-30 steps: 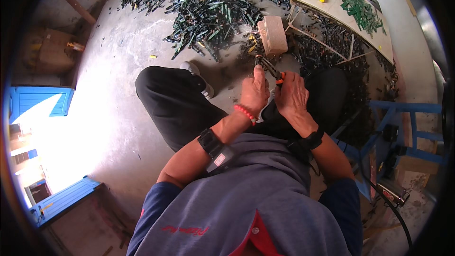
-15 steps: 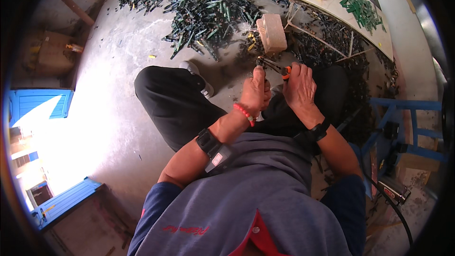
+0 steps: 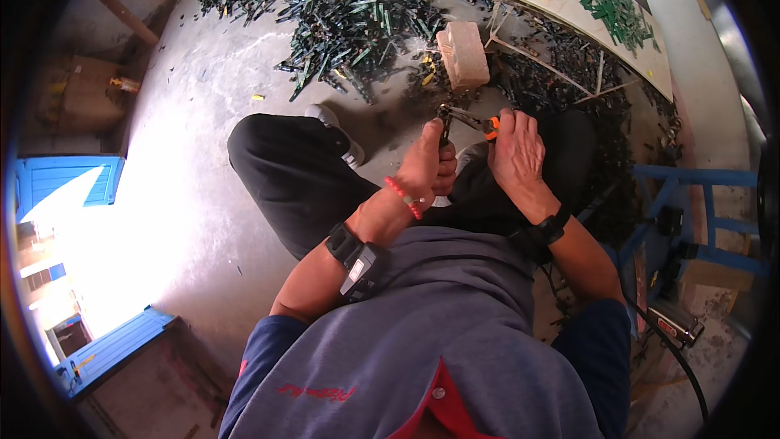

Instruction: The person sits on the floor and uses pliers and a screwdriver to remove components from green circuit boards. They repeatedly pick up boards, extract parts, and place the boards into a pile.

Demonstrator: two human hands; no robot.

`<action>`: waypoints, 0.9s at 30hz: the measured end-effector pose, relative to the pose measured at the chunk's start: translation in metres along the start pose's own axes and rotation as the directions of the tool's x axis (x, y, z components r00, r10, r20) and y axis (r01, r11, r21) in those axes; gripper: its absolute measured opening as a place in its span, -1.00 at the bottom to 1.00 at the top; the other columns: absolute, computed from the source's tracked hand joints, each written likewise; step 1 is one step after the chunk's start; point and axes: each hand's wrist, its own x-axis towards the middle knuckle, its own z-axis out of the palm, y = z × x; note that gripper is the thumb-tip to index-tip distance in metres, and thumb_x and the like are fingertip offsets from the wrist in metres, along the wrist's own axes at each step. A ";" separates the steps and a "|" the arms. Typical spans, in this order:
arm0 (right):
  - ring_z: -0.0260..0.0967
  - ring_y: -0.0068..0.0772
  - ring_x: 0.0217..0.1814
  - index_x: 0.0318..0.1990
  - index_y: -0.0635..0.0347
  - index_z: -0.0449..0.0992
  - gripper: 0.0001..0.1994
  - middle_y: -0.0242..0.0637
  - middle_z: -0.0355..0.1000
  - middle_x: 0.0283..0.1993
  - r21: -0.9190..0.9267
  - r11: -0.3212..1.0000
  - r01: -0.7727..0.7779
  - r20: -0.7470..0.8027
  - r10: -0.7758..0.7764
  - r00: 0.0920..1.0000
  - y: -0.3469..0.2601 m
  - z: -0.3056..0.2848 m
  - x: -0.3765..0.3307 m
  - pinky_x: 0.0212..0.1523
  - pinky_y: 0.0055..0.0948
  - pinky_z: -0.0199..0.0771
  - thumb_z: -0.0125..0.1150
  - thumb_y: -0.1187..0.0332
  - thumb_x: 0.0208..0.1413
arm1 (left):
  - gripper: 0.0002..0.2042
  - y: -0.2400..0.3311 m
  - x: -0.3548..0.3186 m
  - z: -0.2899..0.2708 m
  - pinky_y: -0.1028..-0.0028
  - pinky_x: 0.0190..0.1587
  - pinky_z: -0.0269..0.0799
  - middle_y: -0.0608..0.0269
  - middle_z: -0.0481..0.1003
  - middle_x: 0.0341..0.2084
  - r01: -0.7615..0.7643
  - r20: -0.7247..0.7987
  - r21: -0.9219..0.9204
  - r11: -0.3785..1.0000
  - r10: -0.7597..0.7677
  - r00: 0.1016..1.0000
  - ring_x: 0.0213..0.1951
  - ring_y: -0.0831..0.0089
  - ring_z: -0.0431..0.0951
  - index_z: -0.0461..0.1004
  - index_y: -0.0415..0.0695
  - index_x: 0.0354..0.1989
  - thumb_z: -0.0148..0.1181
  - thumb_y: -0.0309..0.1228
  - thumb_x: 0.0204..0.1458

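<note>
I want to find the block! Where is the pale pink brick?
In the head view, the pale pink rectangular brick sits on the grey concrete floor, just above both hands, beside the heap of dark green strips.

There is a single view, from a camera worn on the person's head, looking steeply down over the chest and lap to the concrete floor (image 3: 187, 162). It sits close to the left hand (image 3: 428, 167) and right hand (image 3: 517, 154). Its wide lens bends the room's edges into a dark round rim.
</note>
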 end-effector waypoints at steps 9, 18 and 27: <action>0.28 -0.08 -0.19 -0.18 0.32 0.30 -0.68 -0.08 0.27 -0.26 0.030 0.999 0.012 -0.026 -0.011 1.000 -0.006 -0.012 -0.001 -0.26 -0.28 0.37 0.13 0.53 -0.18 | -0.51 0.003 0.002 -0.007 0.56 -0.74 -0.26 0.47 -0.06 -0.82 0.028 0.027 -0.026 0.999 -0.028 0.999 -0.80 0.61 -0.17 0.01 0.01 -0.70 -0.20 0.11 0.08; 0.28 -0.09 -0.20 -0.25 0.29 0.31 -0.75 -0.10 0.27 -0.30 0.032 0.999 -0.004 -0.015 0.005 1.000 -0.010 -0.008 0.002 -0.28 -0.27 0.37 0.11 0.53 -0.16 | -0.50 0.000 0.003 -0.001 0.55 -0.75 -0.24 0.45 -0.03 -0.83 -0.047 -0.022 0.020 0.999 0.048 0.999 -0.81 0.61 -0.15 0.02 0.00 -0.70 -0.21 0.13 0.08; 0.29 -0.16 -0.26 -0.36 0.24 0.30 -0.84 -0.16 0.25 -0.36 -0.032 0.999 0.023 0.000 -0.023 1.000 -0.011 -0.002 0.002 -0.35 -0.35 0.39 0.10 0.52 -0.16 | -0.48 -0.011 0.013 0.005 0.55 -0.78 -0.27 0.47 -0.04 -0.84 -0.181 -0.139 0.180 0.967 0.208 0.968 -0.83 0.62 -0.16 -0.02 0.03 -0.74 -0.27 0.14 0.10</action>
